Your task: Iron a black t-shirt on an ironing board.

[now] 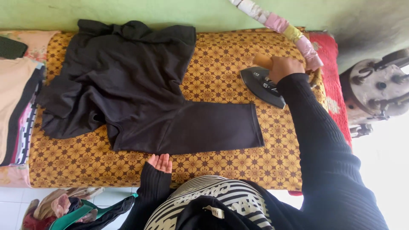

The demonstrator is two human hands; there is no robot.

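A black garment (128, 81) lies on a padded surface (238, 166) covered in a brown cloth with a yellow flower pattern. Its body is bunched and creased toward the far left, while one long sleeve (204, 127) is stretched out flat toward the right, smooth and straight, as a part laid out for pressing would be. The right hand (284, 68) is closed around the pale wooden handle of a dark iron (262, 85), which rests on the patterned cloth just beyond the sleeve's cuff, to the far right, apart from the garment; the grip is a full fist, which suits a heavy tool that must be steered. The left hand (160, 162) rests on the near edge of the surface just below the sleeve, fingers loosely open and holding nothing, close to the fabric's near hem but apparently not on it, placed as if to steady or tug the cloth flat. A cord wrapped in pink, white and yellow tape (281, 25) runs from the far wall down toward the iron. At the left edge a stack of folded clothes (17, 106) sits beside the garment, kept off the working area. A heap of loose clothing (72, 208) lies on the floor at the near left.
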